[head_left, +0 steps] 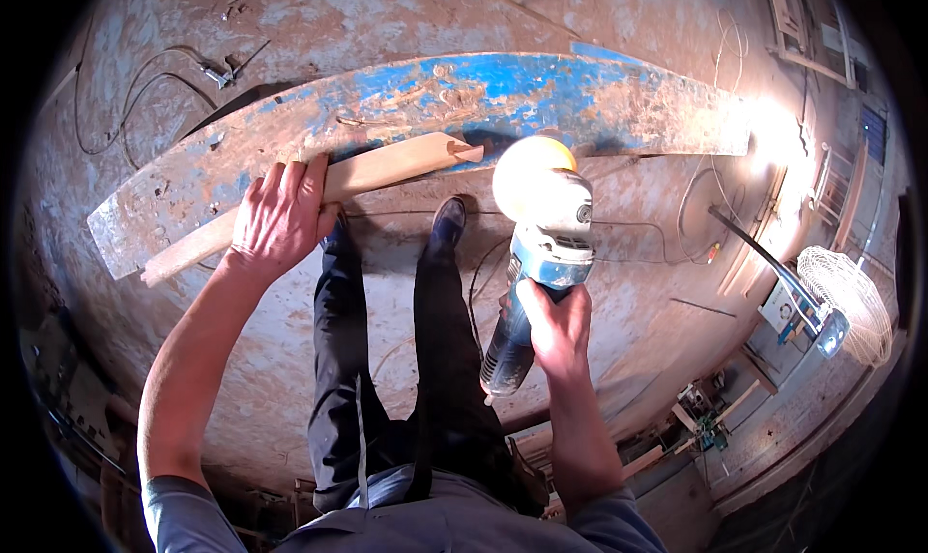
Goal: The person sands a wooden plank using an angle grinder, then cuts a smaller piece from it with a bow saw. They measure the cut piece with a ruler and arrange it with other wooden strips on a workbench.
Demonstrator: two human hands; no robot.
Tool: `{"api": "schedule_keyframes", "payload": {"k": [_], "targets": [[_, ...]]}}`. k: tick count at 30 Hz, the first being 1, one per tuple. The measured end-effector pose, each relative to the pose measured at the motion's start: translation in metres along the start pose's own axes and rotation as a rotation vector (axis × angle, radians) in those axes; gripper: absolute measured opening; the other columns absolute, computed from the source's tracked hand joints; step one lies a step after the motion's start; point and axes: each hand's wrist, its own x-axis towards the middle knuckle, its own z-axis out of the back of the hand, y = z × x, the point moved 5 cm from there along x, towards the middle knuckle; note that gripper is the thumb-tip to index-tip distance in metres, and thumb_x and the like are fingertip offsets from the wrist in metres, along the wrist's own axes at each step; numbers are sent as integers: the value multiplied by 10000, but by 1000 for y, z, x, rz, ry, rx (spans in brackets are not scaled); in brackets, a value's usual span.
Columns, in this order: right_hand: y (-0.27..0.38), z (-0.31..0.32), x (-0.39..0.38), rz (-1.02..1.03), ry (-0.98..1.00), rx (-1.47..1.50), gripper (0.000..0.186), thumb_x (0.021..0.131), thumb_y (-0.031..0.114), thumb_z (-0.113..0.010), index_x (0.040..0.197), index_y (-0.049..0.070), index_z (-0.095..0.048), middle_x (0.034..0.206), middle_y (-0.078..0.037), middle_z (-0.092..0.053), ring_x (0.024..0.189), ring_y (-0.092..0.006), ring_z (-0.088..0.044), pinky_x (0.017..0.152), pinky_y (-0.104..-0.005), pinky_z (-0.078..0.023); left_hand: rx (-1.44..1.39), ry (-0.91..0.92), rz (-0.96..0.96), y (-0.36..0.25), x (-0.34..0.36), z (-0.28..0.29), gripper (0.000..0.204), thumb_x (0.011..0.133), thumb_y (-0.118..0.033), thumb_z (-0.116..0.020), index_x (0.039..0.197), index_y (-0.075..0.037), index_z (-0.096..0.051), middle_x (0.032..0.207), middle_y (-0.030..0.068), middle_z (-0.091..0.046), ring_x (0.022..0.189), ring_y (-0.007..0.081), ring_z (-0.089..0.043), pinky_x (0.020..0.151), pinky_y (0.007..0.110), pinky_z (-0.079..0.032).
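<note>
The left hand, between nine and ten o'clock, is clasped over a pale length of wood, its fingers laid across the top and its thumb beside the near edge. The right hand, at four o'clock, is wrapped around the body of a blue, white and dark power tool; the tool's dark end points toward six and its head toward one. At the head sits a round, pale disc with a yellow edge, just beside the wood's notched right end; whether it touches anything cannot be told. The wood lies along the near side of the bench, running from nine to twelve o'clock, its left end reaching past the bench's near edge. The bench is a long board of worn blue paint and brown scuffs, stretching from nine round to two. Below it, toward six, stand the person's dark-trousered legs, shoes on the stained floor. Farther out, at ten o'clock, a metal nozzle on a dark hose lies on the floor. At three o'clock a white mesh cage stands by a dark pole; its inside is too washed out to read. At four, near the rim, is a greenish machine among wood pieces.
</note>
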Motion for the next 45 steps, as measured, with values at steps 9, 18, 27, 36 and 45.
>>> {"api": "schedule_keyframes", "payload": {"k": [9, 18, 27, 36, 45], "targets": [[-1, -7, -12, 100, 60, 18, 301, 828, 19, -714, 1109, -3, -608, 986, -67, -671, 890, -130, -632, 812, -302, -514, 55, -97, -62, 10, 4, 7, 600, 747, -244, -740, 1268, -34, -530, 1076, 122, -561, 972, 300, -571, 816, 402, -486], [-13, -23, 0, 105, 108, -126, 385, 799, 85, -772, 1131, -6, -599, 1031, -99, -682, 937, -162, -647, 853, -326, -512, 43, -96, -58, 10, 5, 5, 568, 770, -277, -722, 1256, -45, -538, 1141, 118, -580, 984, 303, -566, 847, 413, -461], [-12, -49, 3, 249, 128, -218, 433, 783, 159, -815, 1118, 2, -592, 1001, -134, -701, 920, -210, -683, 823, -340, -530, 37, -100, -70, 10, 5, 5, 555, 771, -268, -718, 1245, -40, -542, 1140, 116, -587, 983, 299, -564, 844, 409, -458], [-13, -29, 5, 149, 76, -102, 388, 803, 60, -767, 1144, -2, -591, 1024, -72, -673, 918, -145, -633, 833, -313, -512, 36, -99, -67, 11, 6, 3, 545, 772, -261, -717, 1238, -37, -546, 1142, 119, -588, 983, 300, -564, 850, 411, -456], [-8, -53, 5, 243, 119, -259, 419, 790, 166, -804, 1117, 6, -597, 967, -139, -699, 887, -214, -681, 802, -347, -530, 44, -96, -74, 11, 6, 4, 545, 773, -260, -717, 1240, -40, -543, 1136, 116, -588, 982, 296, -563, 837, 407, -459]]}}
